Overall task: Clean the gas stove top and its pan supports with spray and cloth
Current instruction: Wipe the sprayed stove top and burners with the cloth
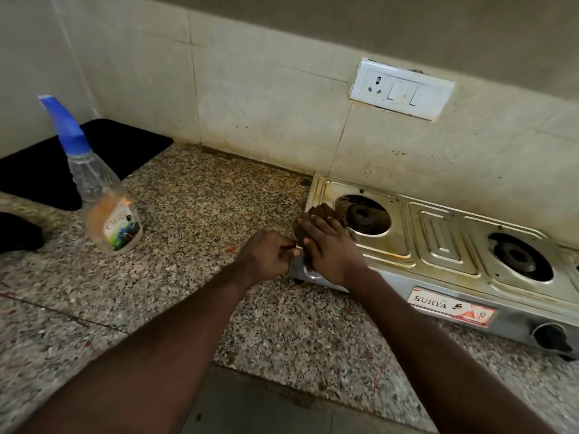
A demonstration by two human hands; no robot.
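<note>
Right hand [329, 249] presses flat on a dark brown cloth [321, 212] at the left corner of a steel two-burner gas stove [445, 242], mid-frame; left hand [269, 255] grips the corner's edge. Clear blue-nozzled spray bottle [106, 202], apparently near-empty, stands left.

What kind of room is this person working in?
Most likely a home kitchen: a two-burner gas stove sits on a speckled stone counter against a stained tiled wall, and a spray bottle stands nearby.
</note>
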